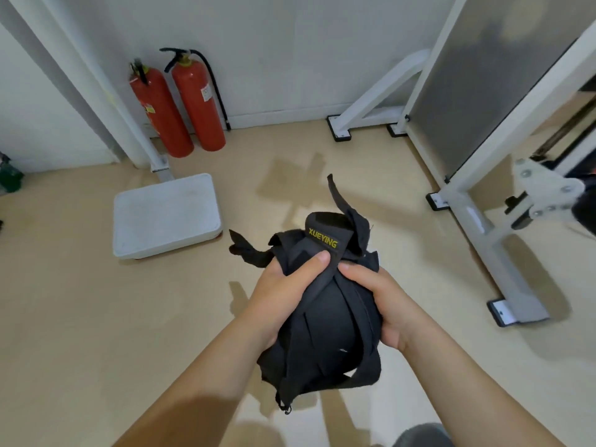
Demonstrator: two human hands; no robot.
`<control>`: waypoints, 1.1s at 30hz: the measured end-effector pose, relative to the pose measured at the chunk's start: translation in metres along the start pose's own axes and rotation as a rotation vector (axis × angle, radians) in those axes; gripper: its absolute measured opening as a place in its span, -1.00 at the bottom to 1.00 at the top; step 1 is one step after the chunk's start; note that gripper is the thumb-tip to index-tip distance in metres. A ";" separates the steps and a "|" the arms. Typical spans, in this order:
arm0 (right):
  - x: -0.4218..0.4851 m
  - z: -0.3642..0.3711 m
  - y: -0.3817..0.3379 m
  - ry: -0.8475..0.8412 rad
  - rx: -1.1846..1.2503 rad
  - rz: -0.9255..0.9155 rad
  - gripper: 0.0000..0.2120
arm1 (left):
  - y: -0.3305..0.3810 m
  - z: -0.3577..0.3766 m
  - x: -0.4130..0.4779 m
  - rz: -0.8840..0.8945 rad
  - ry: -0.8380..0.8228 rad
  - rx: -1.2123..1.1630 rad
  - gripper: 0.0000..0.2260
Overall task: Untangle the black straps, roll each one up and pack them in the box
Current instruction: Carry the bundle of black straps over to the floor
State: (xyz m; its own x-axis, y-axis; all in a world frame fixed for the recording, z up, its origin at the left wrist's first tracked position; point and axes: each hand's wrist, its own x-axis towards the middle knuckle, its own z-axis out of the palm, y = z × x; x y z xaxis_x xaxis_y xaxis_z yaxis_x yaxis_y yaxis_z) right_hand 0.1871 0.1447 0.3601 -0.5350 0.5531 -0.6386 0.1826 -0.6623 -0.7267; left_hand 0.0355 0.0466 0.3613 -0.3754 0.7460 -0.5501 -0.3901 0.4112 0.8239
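Observation:
A tangled bundle of black straps (325, 321) hangs in the air in front of me, above a beige floor. One strap on top bears yellow "XUEYING" lettering. Loose ends stick out up and to the left. My left hand (283, 295) grips the bundle's left side, thumb laid over the top. My right hand (383, 301) grips the right side, fingers curled round the straps. No box shows in this view.
A white platform scale (166, 214) lies on the floor at the left. Two red fire extinguishers (180, 101) stand against the back wall. A white metal frame (477, 201) with black feet runs along the right side.

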 end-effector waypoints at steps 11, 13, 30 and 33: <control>-0.335 -0.024 -0.126 0.301 0.238 0.073 -0.57 | 0.175 0.150 -0.249 -0.117 -0.340 0.195 -0.55; -0.390 -0.045 -0.126 0.345 0.265 0.083 -0.58 | 0.184 0.186 -0.292 -0.131 -0.384 0.232 -0.60; -0.726 -0.309 -0.075 0.584 0.575 -0.108 -0.58 | 0.098 0.537 -0.512 -0.248 -0.725 0.461 -0.64; -0.737 -0.351 -0.086 0.620 0.608 -0.129 -0.56 | 0.098 0.586 -0.509 -0.254 -0.754 0.480 -0.62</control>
State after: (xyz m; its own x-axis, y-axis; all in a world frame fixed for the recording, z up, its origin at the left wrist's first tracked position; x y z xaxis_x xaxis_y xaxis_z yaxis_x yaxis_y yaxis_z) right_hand 0.8549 -0.0287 0.8049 0.0558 0.7002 -0.7117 -0.4142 -0.6324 -0.6546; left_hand 0.6810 0.0147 0.8024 0.3847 0.6784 -0.6260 0.0669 0.6559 0.7519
